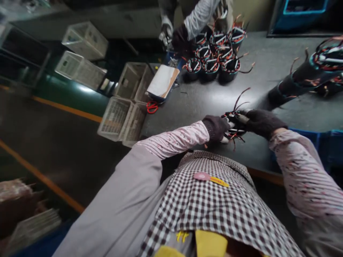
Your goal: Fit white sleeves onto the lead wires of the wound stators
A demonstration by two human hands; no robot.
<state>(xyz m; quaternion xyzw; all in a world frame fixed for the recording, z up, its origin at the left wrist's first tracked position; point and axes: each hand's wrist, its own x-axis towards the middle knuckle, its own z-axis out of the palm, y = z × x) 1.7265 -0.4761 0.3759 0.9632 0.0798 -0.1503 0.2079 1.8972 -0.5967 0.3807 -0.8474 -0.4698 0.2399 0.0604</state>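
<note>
Both my hands wear dark knit gloves and grip one round wound coil part [233, 125] with red, black and white wires sticking out of it. My left hand [217, 127] holds its left side. My right hand [258, 122] holds its right side. The part sits just above the dark grey table [209, 96], close to my checked apron.
Several similar wired coil parts [214, 53] stand grouped at the far table edge, where another person's gloved hands [174, 35] work. More parts [313, 71] lie at the right. Red scissors [152, 106] and a paper-covered box [163, 82] sit left. White plastic baskets [123, 117] stand on the floor.
</note>
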